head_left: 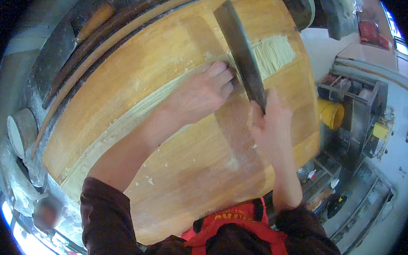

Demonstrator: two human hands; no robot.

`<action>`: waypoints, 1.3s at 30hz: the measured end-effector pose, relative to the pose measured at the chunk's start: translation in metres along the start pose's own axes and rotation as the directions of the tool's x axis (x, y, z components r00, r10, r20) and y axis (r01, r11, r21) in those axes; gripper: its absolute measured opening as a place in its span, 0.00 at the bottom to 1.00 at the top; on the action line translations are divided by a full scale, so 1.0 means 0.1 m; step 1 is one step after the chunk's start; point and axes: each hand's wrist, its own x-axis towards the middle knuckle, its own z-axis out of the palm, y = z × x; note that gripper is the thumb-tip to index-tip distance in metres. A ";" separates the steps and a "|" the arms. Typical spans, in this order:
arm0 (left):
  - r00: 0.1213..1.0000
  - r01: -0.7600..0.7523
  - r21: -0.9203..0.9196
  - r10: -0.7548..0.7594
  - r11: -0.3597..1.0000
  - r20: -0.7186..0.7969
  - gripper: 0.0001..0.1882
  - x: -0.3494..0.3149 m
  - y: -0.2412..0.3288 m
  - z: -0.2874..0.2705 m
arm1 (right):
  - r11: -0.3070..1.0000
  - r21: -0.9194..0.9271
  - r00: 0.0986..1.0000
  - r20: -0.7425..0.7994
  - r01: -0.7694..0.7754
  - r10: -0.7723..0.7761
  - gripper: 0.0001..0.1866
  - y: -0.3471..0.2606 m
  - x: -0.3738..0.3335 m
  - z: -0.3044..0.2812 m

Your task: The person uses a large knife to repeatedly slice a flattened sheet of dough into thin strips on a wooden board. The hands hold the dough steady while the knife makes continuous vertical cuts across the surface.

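Dough: one long, pale, folded band, laid across one wooden board from 8 o'clock up to about 1 o'clock, partly hidden under the left forearm. Beyond the blade, between 1 and 2 o'clock, one batch of cut strands, lined up side by side, packed too closely to count.

On writing: yellow lettering on one red apron with two straps, between 5 and 6 o'clock, upside down from this view and partly lost in folds.

Two bare hands in dark sleeves. Left hand at 12 o'clock, over the dough, with fingers curled under and knuckles just beside the blade; cannot tell of any pinch on the dough underneath, with fingertips partly hidden. Right hand at 3 o'clock, slightly blurred, closed firmly around the near end of one knife, with the handle lost inside the fist. Broad, dark blade, pointing between 11 and 12 o'clock, set across the line of the dough.

Past the board's far edge, from 9 round to 12 o'clock, two long wooden rods, one light and one dark. At 10 o'clock, one flat metal blade with a wooden handle. At 9 o'clock, one whitish round container. At 3 o'clock, one yellow bucket, off the board. Several dough crumbs at 7 o'clock, on the board.
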 end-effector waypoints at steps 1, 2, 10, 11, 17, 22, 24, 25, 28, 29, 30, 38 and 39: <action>1.000 -0.001 0.000 0.001 1.000 -0.030 0.12 -0.01 -0.01 0.02 | 0.999 0.037 1.000 0.007 -0.015 0.015 0.11 -0.01 -0.08 -0.01; 0.999 -0.008 -0.001 0.008 1.000 -0.038 0.12 -0.01 -0.02 0.02 | 1.000 -0.013 1.000 0.027 -0.007 0.007 0.10 -0.04 -0.14 -0.04; 0.999 -0.033 0.009 0.033 0.999 0.000 0.12 -0.02 -0.04 0.02 | 0.983 -0.181 0.996 0.094 0.011 0.006 0.10 -0.14 -0.09 -0.05; 0.999 -0.026 0.005 0.026 1.000 0.034 0.11 -0.02 -0.04 0.00 | 0.986 -0.166 0.996 0.083 -0.011 0.025 0.10 -0.15 -0.01 -0.01; 0.999 0.004 0.023 -0.005 1.000 0.037 0.13 -0.01 -0.01 -0.04 | 0.999 -0.024 1.000 -0.005 0.026 -0.026 0.10 -0.01 0.08 0.03; 1.000 -0.014 0.053 0.014 0.998 0.009 0.15 -0.05 -0.02 -0.03 | 0.990 -0.142 0.997 0.082 0.019 -0.007 0.10 -0.09 -0.25 -0.08; 1.000 -0.026 0.044 0.026 0.999 -0.006 0.15 -0.05 -0.03 -0.03 | 0.990 -0.134 0.992 0.115 -0.032 0.047 0.10 -0.10 -0.31 -0.11; 0.999 -0.031 0.041 0.031 0.999 -0.013 0.15 -0.05 -0.03 -0.04 | 0.990 -0.130 0.988 0.132 -0.057 0.074 0.10 -0.11 -0.31 -0.12; 1.000 -0.024 0.031 0.025 0.999 -0.016 0.15 -0.04 -0.02 -0.01 | 0.981 -0.192 0.997 0.072 0.012 0.002 0.10 -0.13 -0.10 0.00; 1.000 -0.012 0.044 0.011 0.999 0.025 0.15 -0.07 -0.03 -0.01 | 0.987 -0.160 0.998 0.068 0.011 0.000 0.10 -0.14 0.01 0.05; 0.998 -0.009 0.050 0.006 0.999 0.059 0.15 -0.06 -0.02 -0.03 | 0.990 -0.138 0.998 0.057 0.000 0.008 0.10 -0.18 0.11 0.06; 1.000 0.017 -0.023 -0.017 1.000 -0.024 0.15 -0.08 -0.01 0.00 | 0.999 -0.038 0.999 0.024 0.034 -0.033 0.10 -0.09 -0.18 -0.03; 0.999 0.010 -0.006 -0.010 1.000 -0.033 0.15 -0.08 -0.02 -0.01 | 0.995 -0.086 0.998 0.051 0.050 -0.046 0.10 -0.10 -0.21 -0.05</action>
